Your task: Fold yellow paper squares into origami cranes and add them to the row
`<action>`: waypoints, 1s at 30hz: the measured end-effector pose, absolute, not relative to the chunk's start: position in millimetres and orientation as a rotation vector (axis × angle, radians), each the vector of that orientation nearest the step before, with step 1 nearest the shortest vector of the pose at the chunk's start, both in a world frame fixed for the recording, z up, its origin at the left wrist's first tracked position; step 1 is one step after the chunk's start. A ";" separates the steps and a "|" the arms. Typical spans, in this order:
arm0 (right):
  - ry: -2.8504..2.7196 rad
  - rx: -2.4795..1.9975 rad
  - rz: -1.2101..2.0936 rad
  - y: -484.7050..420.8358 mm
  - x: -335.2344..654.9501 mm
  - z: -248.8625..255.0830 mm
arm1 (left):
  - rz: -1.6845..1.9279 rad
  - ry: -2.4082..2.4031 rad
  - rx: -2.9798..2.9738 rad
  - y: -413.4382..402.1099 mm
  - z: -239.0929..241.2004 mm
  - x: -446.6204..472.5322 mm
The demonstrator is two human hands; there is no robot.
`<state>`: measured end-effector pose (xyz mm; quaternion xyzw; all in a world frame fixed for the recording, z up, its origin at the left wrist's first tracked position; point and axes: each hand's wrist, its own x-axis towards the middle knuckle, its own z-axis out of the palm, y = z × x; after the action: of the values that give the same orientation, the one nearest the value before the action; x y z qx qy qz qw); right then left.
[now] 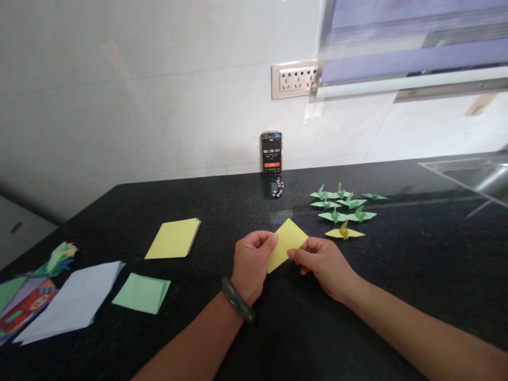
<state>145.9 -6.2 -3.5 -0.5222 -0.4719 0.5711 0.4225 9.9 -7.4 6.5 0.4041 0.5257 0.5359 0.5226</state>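
Note:
A small square of yellow origami paper (287,241) is held up over the dark countertop between both hands. My left hand (253,259) pinches its left side, thumb on the face of the sheet. On its lower right edge, my right hand (319,263) grips it between thumb and fingers. Whether the square is folded in layers is hard to tell. Just beyond the right hand sits a yellow paper crane (344,232), with several green paper cranes (335,216) in rows behind it.
Left of the hands lie a stack of yellow paper (172,239), a folded green sheet (142,292), white sheets (75,301) and a red printed packet (27,309). A phone (272,152) showing a timer leans on the wall, a beaded string (278,188) before it. A sink edge (456,174) is far right.

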 end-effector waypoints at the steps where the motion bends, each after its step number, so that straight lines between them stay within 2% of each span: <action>1: -1.180 -1.310 1.415 -6.2 146.2 -4.2 | 1.299 1.261 0.965 -6.7 6.0 9.3; 8: -1.216 -1.230 1.538 -8.4 144.5 -2.7 | 1.277 1.207 0.943 -11.0 8.3 14.8; 24: -1.136 -1.304 1.439 -5.6 148.1 0.9 | 1.285 1.356 1.029 -7.8 5.0 7.8; 30: -1.133 -1.300 1.393 -3.4 152.1 1.2 | 1.156 1.182 0.950 -6.1 7.6 4.6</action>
<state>152.1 -3.4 1.2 -0.5249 -0.4574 0.5624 0.4460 4.6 -6.1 7.6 0.4064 0.5053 0.4942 0.5790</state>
